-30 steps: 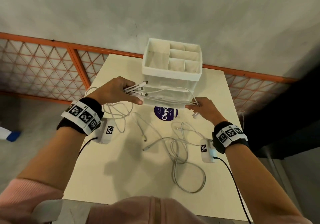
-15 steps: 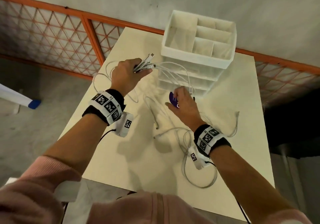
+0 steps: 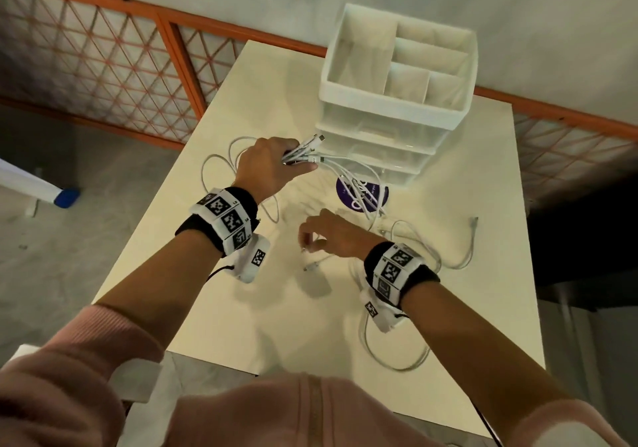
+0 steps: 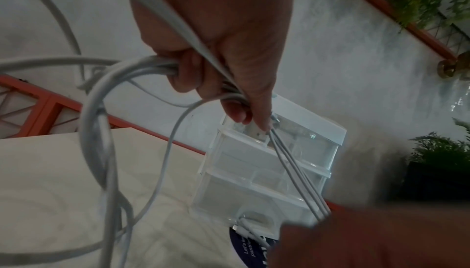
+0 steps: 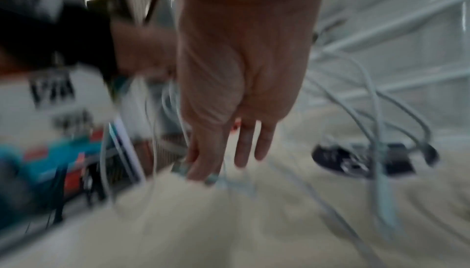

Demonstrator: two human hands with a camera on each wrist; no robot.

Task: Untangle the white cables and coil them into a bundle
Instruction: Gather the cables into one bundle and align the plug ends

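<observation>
Centre frame, the left hand point(image 3: 272, 167) grips a bunch of white cables point(image 3: 302, 153) trailing lower right across the bench point(image 3: 241, 326); below it, the right hand point(image 3: 335, 236) pinches one loose end.

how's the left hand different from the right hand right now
The left hand is raised beside the drawers, fist closed round a whole bunch of cable ends. The right hand is lower over the table, its fingers seemingly pinching just one cable end; that view is blurred. Both wear tagged wristbands.
</observation>
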